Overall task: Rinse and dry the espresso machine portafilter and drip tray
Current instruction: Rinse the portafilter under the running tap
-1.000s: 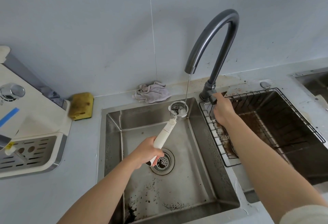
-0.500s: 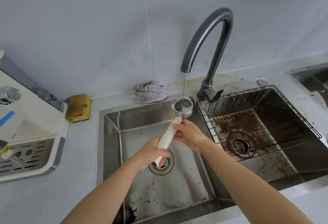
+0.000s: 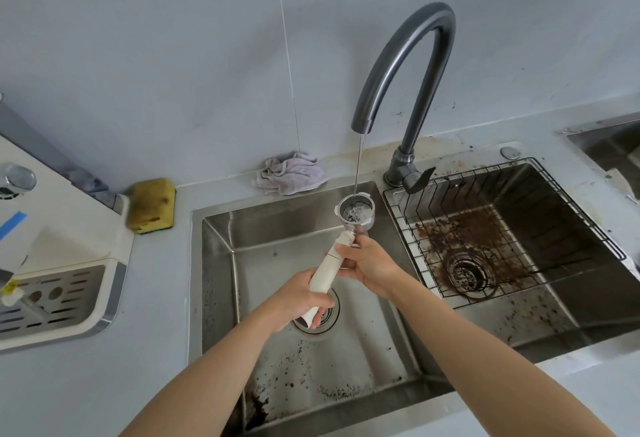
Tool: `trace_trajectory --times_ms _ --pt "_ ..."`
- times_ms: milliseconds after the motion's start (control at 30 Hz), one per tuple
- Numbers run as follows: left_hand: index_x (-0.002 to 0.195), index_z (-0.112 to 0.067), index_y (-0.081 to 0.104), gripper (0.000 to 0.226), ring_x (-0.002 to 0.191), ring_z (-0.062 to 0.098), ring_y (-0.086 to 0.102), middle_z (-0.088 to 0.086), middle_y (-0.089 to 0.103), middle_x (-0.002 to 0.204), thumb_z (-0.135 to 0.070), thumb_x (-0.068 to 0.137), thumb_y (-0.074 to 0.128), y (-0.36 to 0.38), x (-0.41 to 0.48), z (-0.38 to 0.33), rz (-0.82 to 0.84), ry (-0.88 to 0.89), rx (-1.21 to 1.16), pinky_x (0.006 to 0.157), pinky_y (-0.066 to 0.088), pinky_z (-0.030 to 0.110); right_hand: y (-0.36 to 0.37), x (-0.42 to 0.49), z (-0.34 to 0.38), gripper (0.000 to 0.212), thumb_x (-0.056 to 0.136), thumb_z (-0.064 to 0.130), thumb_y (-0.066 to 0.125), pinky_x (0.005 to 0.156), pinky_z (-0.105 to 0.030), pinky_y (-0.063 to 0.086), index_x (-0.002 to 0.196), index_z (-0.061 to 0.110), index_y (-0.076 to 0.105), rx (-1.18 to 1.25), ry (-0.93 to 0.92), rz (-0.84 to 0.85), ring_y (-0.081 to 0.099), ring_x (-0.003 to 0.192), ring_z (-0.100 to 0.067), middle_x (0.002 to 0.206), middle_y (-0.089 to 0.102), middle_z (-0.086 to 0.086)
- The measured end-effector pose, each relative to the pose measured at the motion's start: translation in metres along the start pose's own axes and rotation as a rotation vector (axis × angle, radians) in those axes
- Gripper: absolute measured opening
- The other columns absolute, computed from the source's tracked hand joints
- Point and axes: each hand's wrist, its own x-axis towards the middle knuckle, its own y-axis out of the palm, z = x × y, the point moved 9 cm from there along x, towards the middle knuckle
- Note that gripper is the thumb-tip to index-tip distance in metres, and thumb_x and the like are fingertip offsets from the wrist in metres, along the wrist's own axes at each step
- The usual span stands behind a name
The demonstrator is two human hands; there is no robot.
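Two: left grip (image 3: 298,298) at portafilter (image 3: 356,212) handle's end (right grip (image 3: 370,263) higher).

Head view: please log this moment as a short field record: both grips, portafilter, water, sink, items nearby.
portafilter: basket up, under the stream, over the left basin
left-hand grip: holds the handle's lower end
right-hand grip: holds the handle nearer the basket
faucet: running, thin flow
left basin: coffee grounds scattered on its floor
drip tray: on the machine, untouched
counter behind: cloth, sponge
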Motion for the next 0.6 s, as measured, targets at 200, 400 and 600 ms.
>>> trace_trajectory --times_ms 200,400,600 --pt "0.093 -0.015 0.047 0.027 0.034 0.011 0.048 0.003 0.052 0.05 0.005 0.078 0.058 -0.006 0.006 -0.013 -0.022 0.033 0.006 0.04 0.043 0.023 0.0 0.005 0.014 0.013 0.094 0.004 0.045 0.062 -0.024 0.058 0.103 0.013 0.046 0.033 -0.047 -0.004 0.061 0.082 -0.019 0.096 0.055 -0.011" --pt "0.092 -0.021 0.047 0.031 0.036 0.012 0.05 0.0 0.053 0.048 0.003 0.078 0.06 -0.009 0.015 -0.021 -0.049 0.042 0.021 0.041 0.044 0.022 -0.003 0.006 0.03 0.012 0.093 0.004 0.047 0.063 -0.023 0.058 0.093 0.016 0.048 0.02 -0.123 -0.012 0.061 0.077 -0.017 0.089 0.056 -0.006" --pt "0.109 -0.015 0.044 0.038 0.035 0.008 0.049 0.005 0.052 0.057 0.001 0.078 0.059 -0.009 0.017 -0.029 -0.068 0.053 0.08 0.042 0.045 0.021 -0.007 0.005 0.037 0.012 0.093 0.003 0.047 0.063 -0.023 0.057 0.094 0.014 0.049 0.039 -0.155 0.004 0.063 0.077 -0.015 0.087 0.059 -0.004"
